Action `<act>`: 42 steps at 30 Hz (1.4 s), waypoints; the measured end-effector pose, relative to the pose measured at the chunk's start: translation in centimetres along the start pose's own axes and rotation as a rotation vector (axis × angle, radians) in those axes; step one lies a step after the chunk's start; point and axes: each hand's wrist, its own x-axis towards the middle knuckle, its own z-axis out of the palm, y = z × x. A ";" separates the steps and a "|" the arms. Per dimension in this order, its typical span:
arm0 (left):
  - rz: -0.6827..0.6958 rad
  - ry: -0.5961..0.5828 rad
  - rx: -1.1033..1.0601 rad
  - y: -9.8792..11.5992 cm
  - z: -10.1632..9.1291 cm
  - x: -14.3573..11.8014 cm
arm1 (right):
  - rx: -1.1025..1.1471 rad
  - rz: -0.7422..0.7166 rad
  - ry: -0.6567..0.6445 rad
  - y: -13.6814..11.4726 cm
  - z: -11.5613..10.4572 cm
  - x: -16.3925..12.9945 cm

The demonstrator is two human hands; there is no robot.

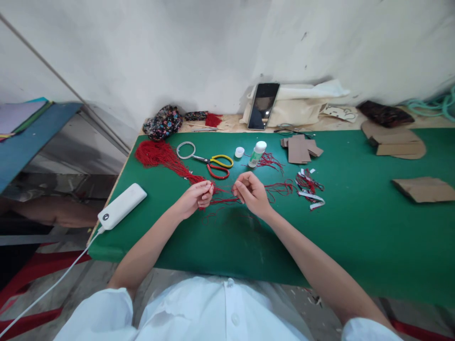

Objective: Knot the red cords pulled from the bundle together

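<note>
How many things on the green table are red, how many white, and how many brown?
Red: 2, the heap of red cords and the strands both hands pinch
White: 3, power bank, bottle, cap
Brown: 3, cardboard piles
Total: 8

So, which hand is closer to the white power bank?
Left. The left hand is right of the power bank, pinching red cords. The right hand is farther right, across those cords.
</note>
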 end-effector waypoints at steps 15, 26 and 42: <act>-0.006 0.022 0.005 0.1 0.1 -0.1 | -0.040 0.099 -0.117 1.7 -0.3 0.7; -0.008 0.037 0.005 0.3 0.2 -0.2 | -0.106 0.098 -0.117 1.9 -0.3 0.7; 0.001 0.030 0.038 0.2 0.2 -0.2 | -0.113 0.094 -0.193 1.3 0.0 0.5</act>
